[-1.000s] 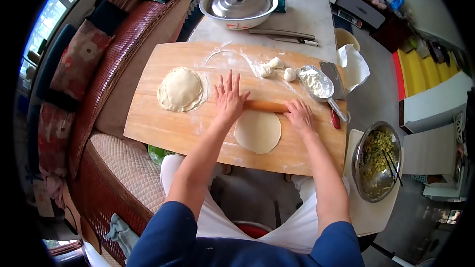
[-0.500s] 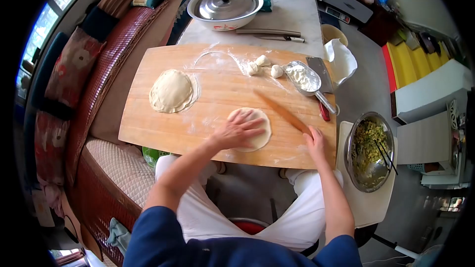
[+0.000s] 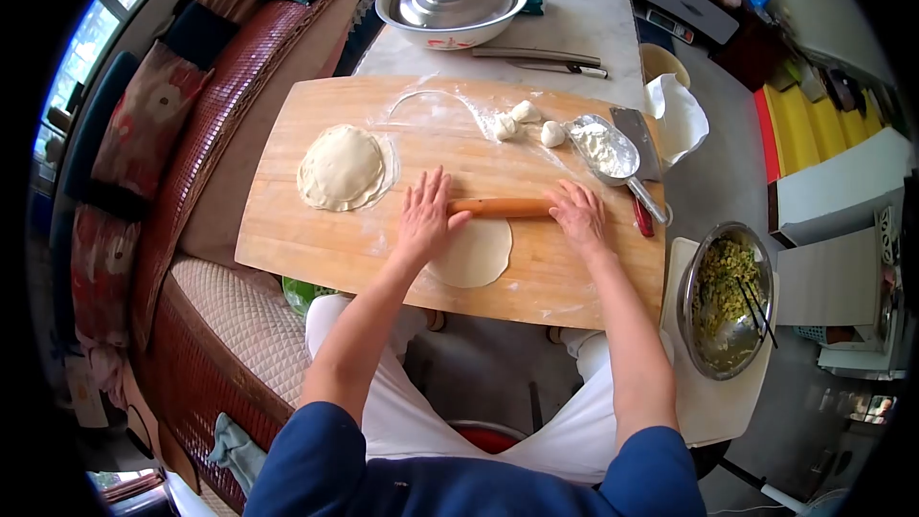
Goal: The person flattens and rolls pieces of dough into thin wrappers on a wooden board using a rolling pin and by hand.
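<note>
We judged the step in hand to be rolling: the rolling pin [image 3: 503,208] lay along the far edge of the dough round [image 3: 474,257] on the wooden board [image 3: 565,278], and the next move seemed to call for even pressure. Our left hand [image 3: 426,220] covered one end with fingers spread, our right hand [image 3: 579,217] the other — its underside hidden, so we couldn't tell whether those fingers gripped

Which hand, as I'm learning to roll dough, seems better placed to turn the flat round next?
Probably the left hand: it lies right beside the flat dough round, at the left end of the rolling pin. The right hand, at the other end, is farther from the round.
</note>
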{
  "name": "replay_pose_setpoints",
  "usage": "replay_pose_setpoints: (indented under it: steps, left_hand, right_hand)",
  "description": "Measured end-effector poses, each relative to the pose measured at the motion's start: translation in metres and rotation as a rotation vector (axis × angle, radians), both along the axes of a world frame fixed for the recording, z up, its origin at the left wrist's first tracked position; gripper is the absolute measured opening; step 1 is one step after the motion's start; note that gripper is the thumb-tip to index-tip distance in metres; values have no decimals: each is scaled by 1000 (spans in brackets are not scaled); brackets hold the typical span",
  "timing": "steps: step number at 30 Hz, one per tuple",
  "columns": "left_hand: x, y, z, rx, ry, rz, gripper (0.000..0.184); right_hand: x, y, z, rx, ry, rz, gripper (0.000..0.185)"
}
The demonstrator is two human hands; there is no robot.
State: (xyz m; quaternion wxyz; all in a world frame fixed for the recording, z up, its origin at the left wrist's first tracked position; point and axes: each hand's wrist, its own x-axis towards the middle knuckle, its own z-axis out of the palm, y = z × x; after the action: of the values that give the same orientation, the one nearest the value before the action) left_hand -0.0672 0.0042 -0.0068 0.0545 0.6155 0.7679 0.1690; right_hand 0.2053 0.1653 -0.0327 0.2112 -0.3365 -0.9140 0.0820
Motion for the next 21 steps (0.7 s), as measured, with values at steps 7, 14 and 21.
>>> replay_pose_setpoints:
  steps: [7,14,21]
  left_hand:
    - [54,-126,20,-162,28,-256,106]
    - [-29,13,-9,42,16,151,87]
    - [51,-86,19,-103,-24,-198,93]
  right_hand:
    - [60,-77,20,-85,-19,139,47]
    - [-25,2,6,-8,-8,38,49]
    - [41,-52,14,-15,-19,90,43]
